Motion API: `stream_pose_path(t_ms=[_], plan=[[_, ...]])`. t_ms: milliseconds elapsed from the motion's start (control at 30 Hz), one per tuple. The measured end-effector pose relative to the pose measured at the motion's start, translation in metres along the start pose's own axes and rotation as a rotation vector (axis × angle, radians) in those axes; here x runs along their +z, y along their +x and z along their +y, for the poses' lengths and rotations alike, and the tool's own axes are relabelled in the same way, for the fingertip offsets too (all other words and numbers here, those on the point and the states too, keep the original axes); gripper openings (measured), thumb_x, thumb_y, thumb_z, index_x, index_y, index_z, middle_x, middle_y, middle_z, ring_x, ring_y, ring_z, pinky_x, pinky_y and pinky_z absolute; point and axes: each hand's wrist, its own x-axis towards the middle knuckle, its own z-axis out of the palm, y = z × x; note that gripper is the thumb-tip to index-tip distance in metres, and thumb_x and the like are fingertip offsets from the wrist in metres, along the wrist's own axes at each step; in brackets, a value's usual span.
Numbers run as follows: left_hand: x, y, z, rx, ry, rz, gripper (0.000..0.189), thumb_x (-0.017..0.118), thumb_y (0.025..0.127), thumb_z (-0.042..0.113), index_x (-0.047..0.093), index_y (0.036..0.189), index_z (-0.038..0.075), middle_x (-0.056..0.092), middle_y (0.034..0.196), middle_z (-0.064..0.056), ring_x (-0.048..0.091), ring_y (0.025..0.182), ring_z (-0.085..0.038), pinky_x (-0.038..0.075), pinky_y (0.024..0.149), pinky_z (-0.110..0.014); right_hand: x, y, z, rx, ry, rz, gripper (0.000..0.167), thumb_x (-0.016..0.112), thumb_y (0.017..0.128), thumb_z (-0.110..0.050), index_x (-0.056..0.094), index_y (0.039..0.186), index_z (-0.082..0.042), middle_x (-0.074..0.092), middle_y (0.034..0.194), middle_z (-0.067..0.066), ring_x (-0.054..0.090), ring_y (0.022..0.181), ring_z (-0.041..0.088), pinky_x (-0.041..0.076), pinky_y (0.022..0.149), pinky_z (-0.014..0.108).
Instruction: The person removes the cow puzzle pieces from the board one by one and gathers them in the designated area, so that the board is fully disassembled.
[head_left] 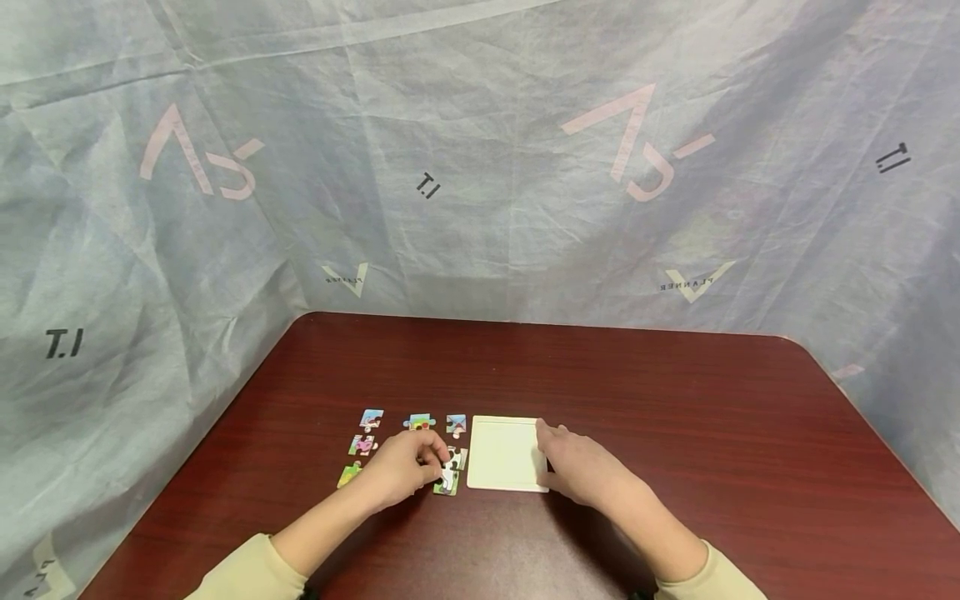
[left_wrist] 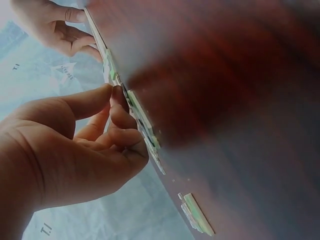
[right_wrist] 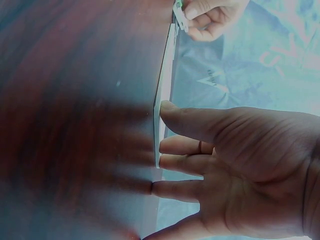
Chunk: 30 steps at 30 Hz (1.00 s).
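Note:
In the head view my left hand (head_left: 402,471) pinches a jigsaw piece (head_left: 447,480) with a white figure on green between thumb and forefinger. The piece is low over the table, against another piece (head_left: 458,458); whether they overlap cannot be told. To the right lies a pale, square puzzle tray (head_left: 507,454) with a raised rim and nothing in it. My right hand (head_left: 587,467) rests at the tray's right edge. In the right wrist view its thumb (right_wrist: 172,114) touches the tray edge (right_wrist: 157,125), and the other fingers extend straight toward tray and table.
More jigsaw pieces lie left of the tray: a blue one (head_left: 371,418), a pink one (head_left: 363,445), a green-yellow one (head_left: 349,474), one with red (head_left: 420,422) and one near the tray (head_left: 456,424). A grey cloth (head_left: 480,208) hangs behind the dark red table (head_left: 675,400).

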Motion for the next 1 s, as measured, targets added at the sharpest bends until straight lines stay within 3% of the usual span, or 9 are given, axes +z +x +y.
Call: stream_pose_path(t_ms=[333,700,833,1000], plan=[[0.0017,0.0009,0.0017,0.008,0.037,0.02,0.016,0.072,0.084,-0.006,0.066,0.088,0.008,0.059,0.077,0.001,0.052,0.07,-0.017,0.042,0.06,-0.029,-0.0011,-0.001,0.0005,-0.006,-0.009,0.005,0.07,0.081,0.086,-0.009,0.043,0.14,0.016,0.056,0.135,0.032,0.055,0.124,0.048,0.046,0.1,0.055],[-0.0007,0.0025,0.0031,0.032,0.005,0.024,0.007,0.07,0.089,0.002,0.065,0.091,0.006,0.059,0.08,0.0,0.05,0.048,-0.01,0.045,0.047,-0.027,0.0001,-0.0009,0.0025,-0.007,-0.007,0.009,0.071,0.081,0.086,-0.011,0.043,0.14,0.016,0.056,0.134,0.031,0.056,0.122,0.047,0.047,0.098,0.054],[0.0006,0.0049,0.0036,0.063,0.094,0.083,0.008,0.072,0.091,0.009,0.066,0.095,0.011,0.06,0.084,0.003,0.049,0.048,-0.008,0.045,0.05,-0.027,0.0001,-0.0015,0.0028,-0.005,0.0,0.01,0.071,0.081,0.086,-0.01,0.043,0.14,0.016,0.056,0.135,0.031,0.056,0.123,0.047,0.047,0.098,0.054],[0.0051,0.0078,0.0074,0.09,0.264,0.193,0.015,0.078,0.089,0.022,0.067,0.098,0.017,0.063,0.093,0.005,0.057,0.075,-0.014,0.047,0.07,-0.037,0.0016,-0.0024,0.004,0.01,0.013,0.002,0.071,0.08,0.087,-0.01,0.042,0.141,0.016,0.053,0.14,0.029,0.054,0.126,0.047,0.047,0.098,0.053]])
